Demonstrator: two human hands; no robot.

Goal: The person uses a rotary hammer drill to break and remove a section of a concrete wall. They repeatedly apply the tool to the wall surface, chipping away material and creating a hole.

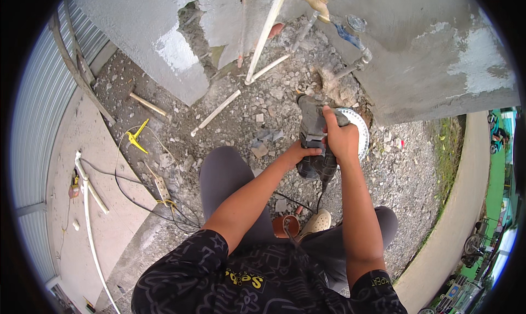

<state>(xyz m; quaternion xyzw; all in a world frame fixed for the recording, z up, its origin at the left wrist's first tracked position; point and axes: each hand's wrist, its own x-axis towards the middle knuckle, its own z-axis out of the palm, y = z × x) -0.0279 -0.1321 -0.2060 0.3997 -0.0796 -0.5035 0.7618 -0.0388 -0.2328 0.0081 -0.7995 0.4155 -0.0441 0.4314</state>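
Note:
A dark grey corded power drill (312, 119) is held above the rubble between my knees, its narrow nose pointing away from me. My left hand (304, 151) is closed around its near left side, thumb across the casing. My right hand (342, 136) grips it from the right, with the thumb up along the body; some fingers are hidden. The black cord (323, 189) hangs from the tool's near end. Just beyond my right hand lies a white disc with a dotted rim (361, 130), partly covered by that hand.
Ahead, white pipes (268, 34), a brass tap (318, 6) and a water meter (356, 22) stand by broken grey walls (422, 56). At left lie a hammer (147, 103), a yellow clamp-like tool (137, 136) and a power strip (161, 188). A brown pot (286, 226) sits by my shoe (318, 222).

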